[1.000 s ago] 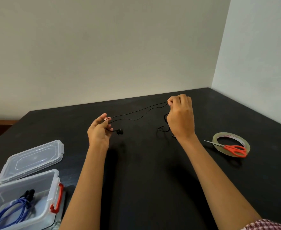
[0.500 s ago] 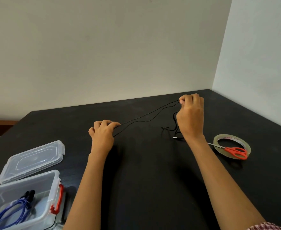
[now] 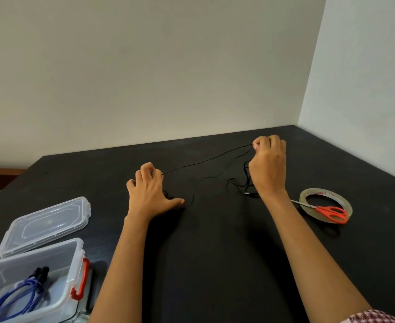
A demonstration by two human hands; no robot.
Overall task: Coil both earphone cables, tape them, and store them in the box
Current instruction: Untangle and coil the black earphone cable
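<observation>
From the head view, the left hand [image 3: 150,192] and right hand [image 3: 267,164] are each pinching the black earphone cable [image 3: 206,161], stretching it between them above the desk [image 3: 215,252], probably straightening it for coiling; the open box [image 3: 75,257] is waiting left of the left hand.

Black table [image 3: 215,264] filled the lower frame, set into a corner of plain pale walls [image 3: 145,66]. Orange-handled scissors [image 3: 327,212] lay at right, blades pointing left. A strip of brown wood [image 3: 0,174] showed past the table's left edge.
</observation>
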